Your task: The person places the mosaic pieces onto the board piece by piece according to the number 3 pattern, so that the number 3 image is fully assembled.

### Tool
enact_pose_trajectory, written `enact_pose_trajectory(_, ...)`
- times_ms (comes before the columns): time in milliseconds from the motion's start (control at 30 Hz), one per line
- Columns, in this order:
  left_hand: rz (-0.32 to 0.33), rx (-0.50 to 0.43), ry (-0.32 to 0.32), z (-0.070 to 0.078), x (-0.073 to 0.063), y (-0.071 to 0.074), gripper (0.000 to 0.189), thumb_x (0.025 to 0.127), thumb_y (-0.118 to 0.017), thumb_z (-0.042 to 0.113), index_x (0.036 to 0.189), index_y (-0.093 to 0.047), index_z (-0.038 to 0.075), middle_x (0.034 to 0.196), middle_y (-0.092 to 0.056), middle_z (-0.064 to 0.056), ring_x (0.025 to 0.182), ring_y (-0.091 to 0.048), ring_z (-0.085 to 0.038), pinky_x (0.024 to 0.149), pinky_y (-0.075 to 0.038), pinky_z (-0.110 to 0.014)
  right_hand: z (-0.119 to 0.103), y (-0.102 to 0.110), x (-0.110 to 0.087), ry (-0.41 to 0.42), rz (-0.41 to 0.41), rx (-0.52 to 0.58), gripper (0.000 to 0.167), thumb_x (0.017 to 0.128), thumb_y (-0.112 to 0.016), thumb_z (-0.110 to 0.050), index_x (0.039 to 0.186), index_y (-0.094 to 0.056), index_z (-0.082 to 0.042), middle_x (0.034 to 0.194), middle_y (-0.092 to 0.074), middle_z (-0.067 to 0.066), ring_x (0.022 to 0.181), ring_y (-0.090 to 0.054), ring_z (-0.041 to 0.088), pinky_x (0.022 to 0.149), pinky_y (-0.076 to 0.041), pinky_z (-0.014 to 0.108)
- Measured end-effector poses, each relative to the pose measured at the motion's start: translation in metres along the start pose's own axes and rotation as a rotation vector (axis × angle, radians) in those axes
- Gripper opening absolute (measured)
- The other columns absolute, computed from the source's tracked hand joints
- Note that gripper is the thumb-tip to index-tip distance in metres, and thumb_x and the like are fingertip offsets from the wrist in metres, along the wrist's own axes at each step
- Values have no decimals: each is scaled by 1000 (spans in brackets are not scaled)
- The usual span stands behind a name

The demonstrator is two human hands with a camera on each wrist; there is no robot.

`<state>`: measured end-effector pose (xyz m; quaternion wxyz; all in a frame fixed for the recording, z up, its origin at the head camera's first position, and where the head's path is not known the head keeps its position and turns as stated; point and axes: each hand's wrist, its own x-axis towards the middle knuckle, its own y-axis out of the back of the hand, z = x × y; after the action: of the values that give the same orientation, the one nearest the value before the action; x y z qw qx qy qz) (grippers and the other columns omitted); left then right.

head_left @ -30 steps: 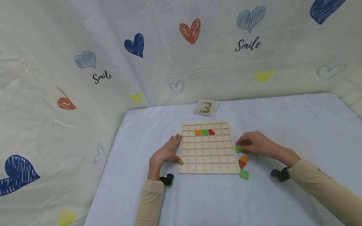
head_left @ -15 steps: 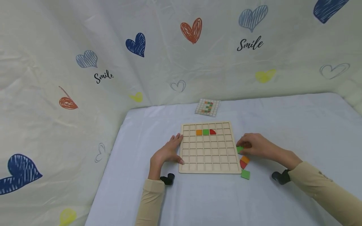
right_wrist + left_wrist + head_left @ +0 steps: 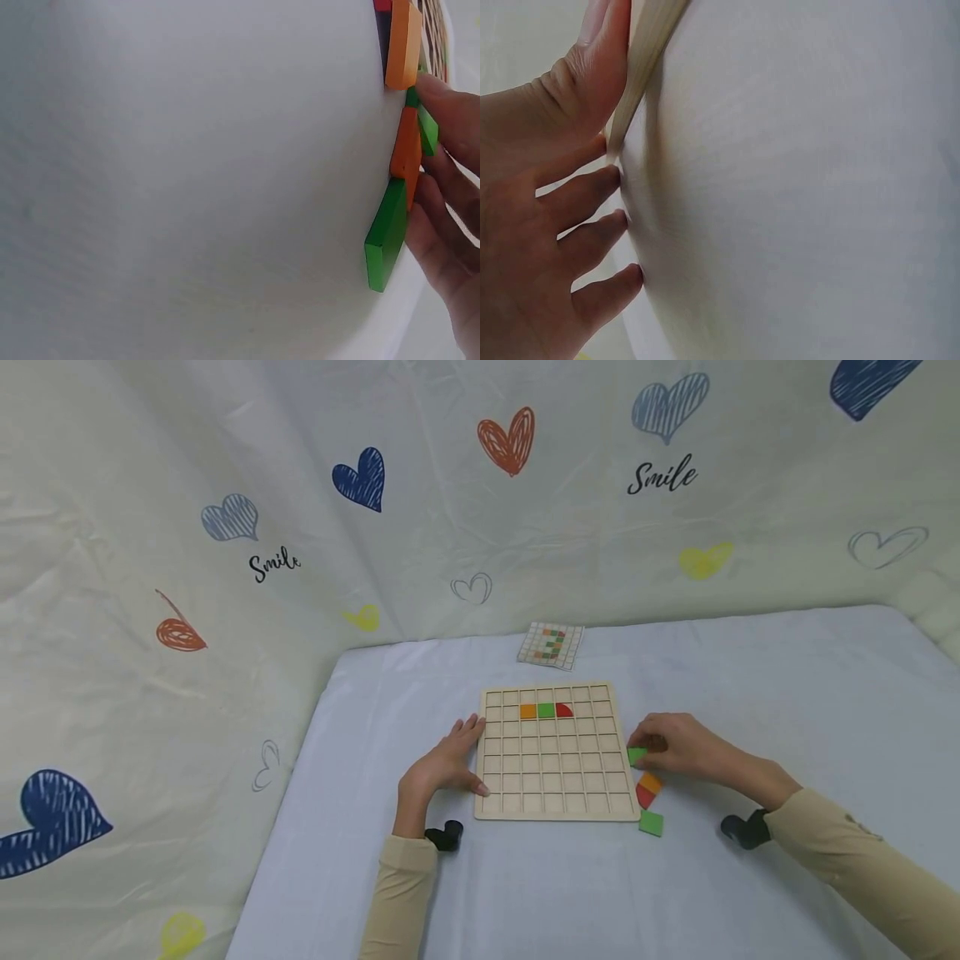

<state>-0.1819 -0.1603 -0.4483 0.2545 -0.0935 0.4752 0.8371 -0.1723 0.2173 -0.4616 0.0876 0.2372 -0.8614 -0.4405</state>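
Note:
A square wooden grid board (image 3: 532,783) lies on the white cloth, with an orange square tile (image 3: 528,712), a green square tile (image 3: 546,711) and a red rounded tile (image 3: 563,711) in a row near its far side. My left hand (image 3: 441,764) rests along the board's left edge, fingers spread and thumb on the rim. Just right of the board, my right hand (image 3: 686,747) pinches a green tile (image 3: 428,132) between thumb and fingers. Beneath those fingers, the right wrist view shows an orange tile (image 3: 406,150) and a darker green tile (image 3: 385,238); the hand hides them in the head view.
Nearer than the right hand lie touching orange (image 3: 650,782) and red (image 3: 644,796) tiles, then a green tile (image 3: 651,823) by the board's corner. Behind the board is a pattern card (image 3: 527,647). A heart-printed curtain (image 3: 420,552) hangs at the back.
My right hand has drawn slightly nearer and lower over the tiles, covering the orange and green ones that showed below it. The left hand stays against the board.

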Motion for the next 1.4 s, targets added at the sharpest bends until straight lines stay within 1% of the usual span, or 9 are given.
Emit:
enact_pose_trajectory(133,-3,3,1,-1,0,-1,119,72,-94,13,166,-21,14,174,-11,-3,162,-3,-25,131,-10,-47,0,1,0,-29,6,22,16,84,-81,-7,99,-76,-7,96,-74,-1,85,-63,13,73,-56,26)
enact_pose_trajectory(267,-2,4,-1,0,-1,-1,118,72,-93,13,166,-21,14,174,-11,-3,162,-3,-25,131,-10,-46,2,2,0,-46,18,25,14,86,-79,-6,99,-75,-7,94,-74,-1,83,-62,13,71,-55,25)
enact_pose_trajectory(400,-2,6,-2,-1,0,-1,118,72,-93,13,166,-20,13,174,-11,-4,162,-3,-26,131,-10,-47,4,3,-2,-13,56,12,21,87,-75,-2,107,-75,-8,86,-69,-6,77,-58,10,66,-52,22)
enact_pose_trajectory(533,-4,11,0,-2,0,-1,118,73,-93,12,166,-20,11,174,-11,-5,162,-4,-27,131,-11,-48,4,5,-4,36,100,6,25,87,-75,0,110,-77,-9,89,-71,-6,78,-59,9,68,-55,22)
enact_pose_trajectory(667,-4,9,3,-1,-1,-1,118,73,-93,12,165,-20,11,174,-11,-6,162,-4,-28,131,-11,-48,2,7,-5,0,91,41,23,89,-75,-2,111,-77,-7,99,-75,-1,84,-64,12,73,-57,22)
enact_pose_trajectory(767,-1,0,3,-1,0,-1,118,72,-93,12,165,-21,11,174,-12,-5,162,-4,-27,131,-12,-48,1,7,-4,-40,71,68,27,89,-75,-4,116,-75,-4,102,-75,1,87,-66,14,74,-58,22)
enact_pose_trajectory(1067,1,-4,10,-2,1,-2,119,72,-94,14,166,-21,14,174,-11,-2,162,-3,-25,131,-13,-49,-2,6,4,-130,72,94,35,89,-78,-10,123,-74,-5,102,-74,3,88,-65,18,70,-57,23)
enact_pose_trajectory(1267,-3,1,3,-1,0,0,119,72,-93,13,166,-20,13,174,-11,-4,162,-3,-26,131,-12,-48,-5,4,11,-96,87,155,36,87,-82,-11,121,-74,-4,103,-76,4,89,-70,17,71,-58,21)
enact_pose_trajectory(1400,-11,5,-1,-1,0,0,118,73,-93,13,166,-20,12,174,-11,-4,162,-3,-27,131,-10,-48,-7,1,18,-87,89,144,37,87,-82,-11,122,-74,-4,104,-76,4,90,-70,17,76,-57,23)
